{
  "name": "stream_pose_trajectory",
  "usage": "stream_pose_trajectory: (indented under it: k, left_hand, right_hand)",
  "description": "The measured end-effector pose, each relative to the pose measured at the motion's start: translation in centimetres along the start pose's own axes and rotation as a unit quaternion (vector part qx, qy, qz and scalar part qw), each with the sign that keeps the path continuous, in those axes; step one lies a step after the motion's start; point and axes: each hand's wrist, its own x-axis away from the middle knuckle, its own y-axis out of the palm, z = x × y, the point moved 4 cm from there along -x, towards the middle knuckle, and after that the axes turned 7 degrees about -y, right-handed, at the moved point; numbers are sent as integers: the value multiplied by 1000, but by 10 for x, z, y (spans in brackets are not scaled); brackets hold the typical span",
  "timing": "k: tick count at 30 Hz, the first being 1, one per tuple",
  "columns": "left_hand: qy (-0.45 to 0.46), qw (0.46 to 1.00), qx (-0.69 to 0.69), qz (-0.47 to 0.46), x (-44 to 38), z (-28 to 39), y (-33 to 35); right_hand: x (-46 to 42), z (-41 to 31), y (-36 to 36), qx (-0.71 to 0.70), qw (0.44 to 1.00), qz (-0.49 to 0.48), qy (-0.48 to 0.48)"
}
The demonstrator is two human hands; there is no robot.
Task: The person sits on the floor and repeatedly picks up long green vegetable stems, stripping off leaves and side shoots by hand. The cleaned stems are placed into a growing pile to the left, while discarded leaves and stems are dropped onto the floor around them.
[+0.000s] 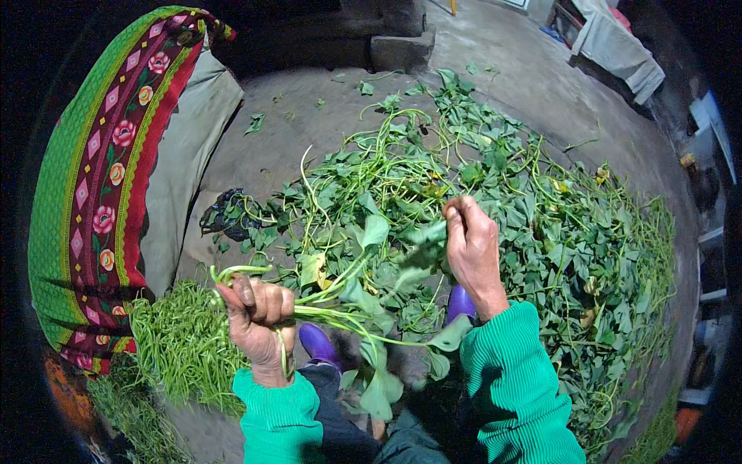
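Observation:
My left hand point(261, 316) is closed around a bunch of long green leaf stalks point(330, 314), whose broad leaves spread to the right over my knees. My right hand point(472, 249) is raised just to the right of that bunch, thumb against the fingers, with a blurred green leaf point(428, 233) at its fingertips. Beneath and beyond both hands lies a wide heap of leafy green vines point(510, 191) on the floor, a few leaves yellowed. A pile of bare green stalks point(185, 342) lies beside and below my left hand.
A floral cloth point(104, 191) over a pale sheet point(185, 139) covers something long on the left. A crumpled black plastic bag point(229, 214) lies at the heap's left edge. My purple shoes point(319, 343) stand beneath my hands. A block ledge point(403, 49) is at the top.

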Motion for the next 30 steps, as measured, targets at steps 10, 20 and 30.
stream_pose_trajectory:
  k: [10, 20, 30]
  left_hand:
    - [16, 999, 13, -32, -3, 1, -1]
    - [-6, 986, 163, 38, -16, -3, -23]
    - [46, 976, 193, 91, -22, 9, -40]
  right_hand:
    - [25, -35, 48, -5, 948, -218, -232]
    - [30, -31, 45, 11, 962, -189, -199]
    - [-18, 29, -43, -41, 986, 161, 17]
